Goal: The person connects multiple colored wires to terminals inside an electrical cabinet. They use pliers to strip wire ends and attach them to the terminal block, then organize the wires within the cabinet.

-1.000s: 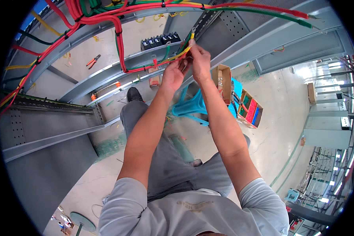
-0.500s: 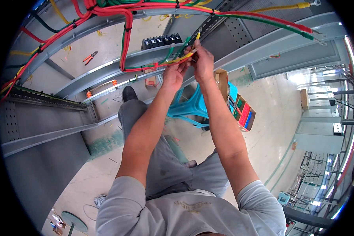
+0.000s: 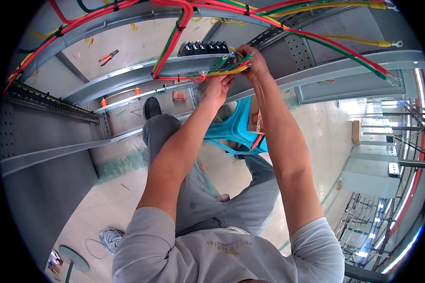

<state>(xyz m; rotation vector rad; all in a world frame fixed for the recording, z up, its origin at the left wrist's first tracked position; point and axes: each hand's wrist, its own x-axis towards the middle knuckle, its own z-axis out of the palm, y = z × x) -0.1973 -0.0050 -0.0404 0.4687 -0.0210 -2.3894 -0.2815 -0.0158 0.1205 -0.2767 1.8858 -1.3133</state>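
Note:
A bundle of red, yellow and green cables (image 3: 222,73) runs along the metal crossbar toward my hands. My left hand (image 3: 216,89) is closed on the bundle from below, its fingertips by the yellow and red cables. At the cable ends my right hand (image 3: 255,63) is closed, its fingers curled around the wires and partly hiding the tips. A green wire with a metal lug (image 3: 225,57) sticks out between the hands and the row of black circuit breakers (image 3: 204,48).
Thick lugged cables (image 3: 335,49) cross above the cabinet's grey beam (image 3: 344,70). A blue plastic stool (image 3: 236,123) with a cardboard box stands below my right forearm. Orange-handled pliers (image 3: 109,57) lie on the floor at the far left. Coiled cable (image 3: 111,239) lies at lower left.
My right hand has shifted right and turned over the cable ends, which now bunch together. My left hand has moved slightly right along with the bundle. The head view has shifted.

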